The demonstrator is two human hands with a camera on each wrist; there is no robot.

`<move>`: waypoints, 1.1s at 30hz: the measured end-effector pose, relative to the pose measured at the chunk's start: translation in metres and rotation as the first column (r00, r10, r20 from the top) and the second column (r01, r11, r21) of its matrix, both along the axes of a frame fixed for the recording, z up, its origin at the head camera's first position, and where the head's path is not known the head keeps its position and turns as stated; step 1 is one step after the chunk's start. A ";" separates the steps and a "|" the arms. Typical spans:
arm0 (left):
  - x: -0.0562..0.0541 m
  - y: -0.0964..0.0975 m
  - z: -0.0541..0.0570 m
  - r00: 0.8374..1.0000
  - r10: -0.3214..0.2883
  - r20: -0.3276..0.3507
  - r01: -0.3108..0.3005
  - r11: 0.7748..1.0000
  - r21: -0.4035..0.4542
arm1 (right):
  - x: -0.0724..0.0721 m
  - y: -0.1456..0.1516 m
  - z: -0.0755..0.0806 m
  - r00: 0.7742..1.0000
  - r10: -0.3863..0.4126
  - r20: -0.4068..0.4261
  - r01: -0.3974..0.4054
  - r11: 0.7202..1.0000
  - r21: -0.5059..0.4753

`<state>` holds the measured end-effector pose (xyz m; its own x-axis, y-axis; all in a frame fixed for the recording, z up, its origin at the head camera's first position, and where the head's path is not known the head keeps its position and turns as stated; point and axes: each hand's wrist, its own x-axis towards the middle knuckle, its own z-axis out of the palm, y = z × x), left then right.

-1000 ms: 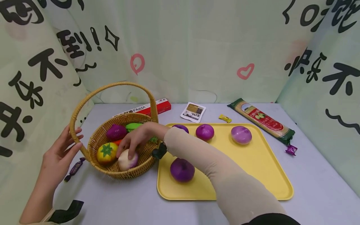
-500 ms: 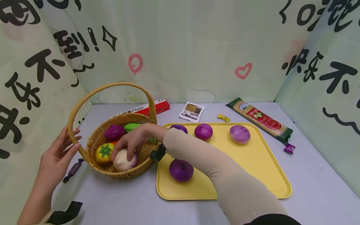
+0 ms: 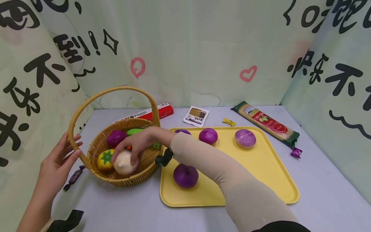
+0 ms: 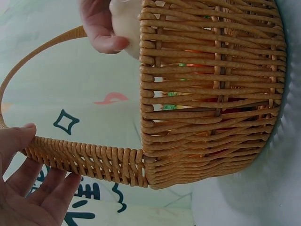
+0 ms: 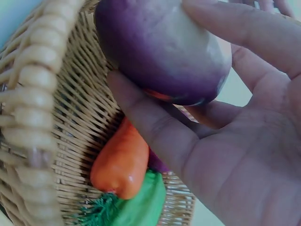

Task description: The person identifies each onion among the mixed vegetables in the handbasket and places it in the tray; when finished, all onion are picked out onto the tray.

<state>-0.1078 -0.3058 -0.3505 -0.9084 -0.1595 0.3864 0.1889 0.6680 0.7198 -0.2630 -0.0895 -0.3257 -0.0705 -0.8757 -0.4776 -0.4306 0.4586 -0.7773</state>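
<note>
My left hand holds the base of the handle of a round wicker basket, thumb on one side and fingers on the other. Inside the basket my right hand grips a white-and-purple turnip, its fingers and thumb around the sides. In the right wrist view the turnip fills the top, its purple end showing. Beside it in the basket lie a yellow tomato-like vegetable, a purple vegetable, an orange carrot and a green vegetable.
A yellow tray bears several purple onions. Behind are a red pasta box, a white sachet, a yellow candy and a spaghetti bag. Purple wrapped candies lie at the right and left.
My right hand has shifted slightly left with the turnip, whose white side now faces up more and sits next to the yellow vegetable. My left hand stays on the handle.
</note>
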 end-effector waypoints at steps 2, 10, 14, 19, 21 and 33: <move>0.000 0.000 0.000 1.000 0.000 -0.005 0.000 1.000 -0.001 | -0.001 0.002 0.004 0.999 0.007 -0.036 -0.008 0.999 -0.037; 0.000 -0.001 0.000 1.000 0.009 -0.011 -0.009 1.000 -0.009 | -0.004 0.012 0.010 0.998 0.017 -0.063 -0.024 0.994 -0.110; 0.000 -0.001 -0.002 1.000 0.014 -0.008 -0.014 1.000 -0.013 | -0.004 0.020 0.010 0.998 0.023 -0.059 -0.031 0.991 -0.131; 0.000 -0.001 -0.003 1.000 0.010 -0.018 -0.011 1.000 -0.017 | -0.002 0.031 0.012 0.999 0.004 -0.038 -0.010 0.987 -0.162; 0.001 0.000 -0.003 1.000 0.009 -0.022 -0.010 1.000 -0.021 | -0.001 0.035 0.013 0.999 0.001 -0.043 -0.009 0.983 -0.182; 0.001 0.000 -0.002 1.000 0.015 -0.005 -0.015 0.999 -0.032 | 0.000 0.054 0.017 0.996 -0.019 -0.085 -0.005 0.962 -0.274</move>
